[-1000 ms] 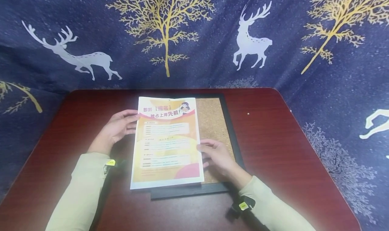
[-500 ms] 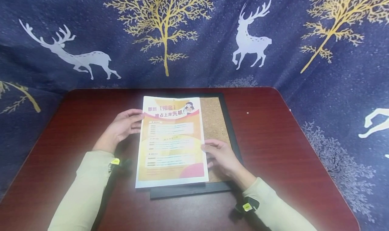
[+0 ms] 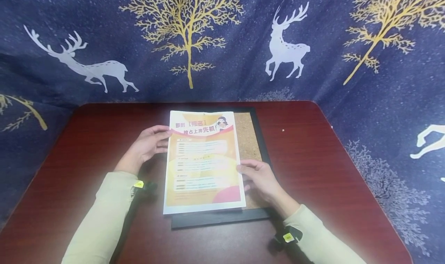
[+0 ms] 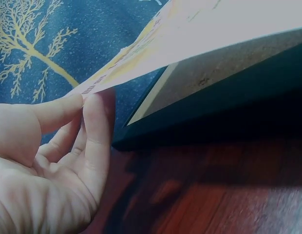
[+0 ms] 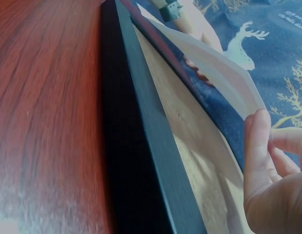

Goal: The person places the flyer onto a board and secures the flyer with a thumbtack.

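Note:
A printed poster sheet (image 3: pixel 205 163), yellow and orange with white text blocks, is held above a cork board (image 3: pixel 250 140) in a black frame. My left hand (image 3: pixel 148 145) pinches the sheet's left edge near the top between thumb and fingers. On the opposite edge, lower down, my right hand (image 3: pixel 260 179) pinches the paper. In the left wrist view the poster (image 4: pixel 126 63) slants up from the left hand (image 4: pixel 58 156), apart from the frame. The right wrist view shows a gap between the paper (image 5: pixel 224 68) and the cork (image 5: pixel 190 136). Most of the board's left part is hidden under the sheet.
The board lies on a dark red wooden table (image 3: pixel 323 187). A tiny pale speck (image 3: pixel 283 130) sits on the table to the right of the board. Behind the table hangs a blue cloth (image 3: pixel 236 44) with deer and trees. Both wrists carry small black devices with yellow tags.
Both hands have moved the poster rightward over the cork board, covering more of it. The grips on both edges look the same, and the board has stayed in place.

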The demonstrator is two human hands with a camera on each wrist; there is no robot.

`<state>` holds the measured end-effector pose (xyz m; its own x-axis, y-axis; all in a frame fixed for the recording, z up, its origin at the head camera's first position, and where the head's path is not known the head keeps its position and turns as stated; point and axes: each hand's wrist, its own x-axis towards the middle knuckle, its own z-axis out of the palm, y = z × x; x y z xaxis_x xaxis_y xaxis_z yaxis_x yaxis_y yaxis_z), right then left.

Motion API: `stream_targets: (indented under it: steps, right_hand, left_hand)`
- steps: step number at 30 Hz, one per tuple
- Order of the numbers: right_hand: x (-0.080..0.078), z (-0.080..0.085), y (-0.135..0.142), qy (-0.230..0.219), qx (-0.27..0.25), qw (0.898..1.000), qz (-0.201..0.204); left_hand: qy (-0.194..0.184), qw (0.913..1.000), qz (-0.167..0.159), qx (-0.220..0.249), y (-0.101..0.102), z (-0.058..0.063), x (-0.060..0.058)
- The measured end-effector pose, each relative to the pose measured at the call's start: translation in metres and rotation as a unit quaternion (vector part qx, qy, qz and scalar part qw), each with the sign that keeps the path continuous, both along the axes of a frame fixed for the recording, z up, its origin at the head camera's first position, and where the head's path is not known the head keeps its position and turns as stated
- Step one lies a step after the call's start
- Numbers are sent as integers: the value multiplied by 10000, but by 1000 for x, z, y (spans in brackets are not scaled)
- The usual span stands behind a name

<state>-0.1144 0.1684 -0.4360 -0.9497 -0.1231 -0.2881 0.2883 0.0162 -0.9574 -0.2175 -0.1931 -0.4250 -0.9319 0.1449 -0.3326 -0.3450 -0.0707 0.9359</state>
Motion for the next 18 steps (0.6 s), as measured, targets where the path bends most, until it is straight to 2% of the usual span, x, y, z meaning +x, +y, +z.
stream_targets:
  steps: [18]
  right_hand:
    - [0, 4, 22, 113, 332, 9988, -329]
  left_hand:
    - [68, 9999, -84, 38, 28, -3, -9]
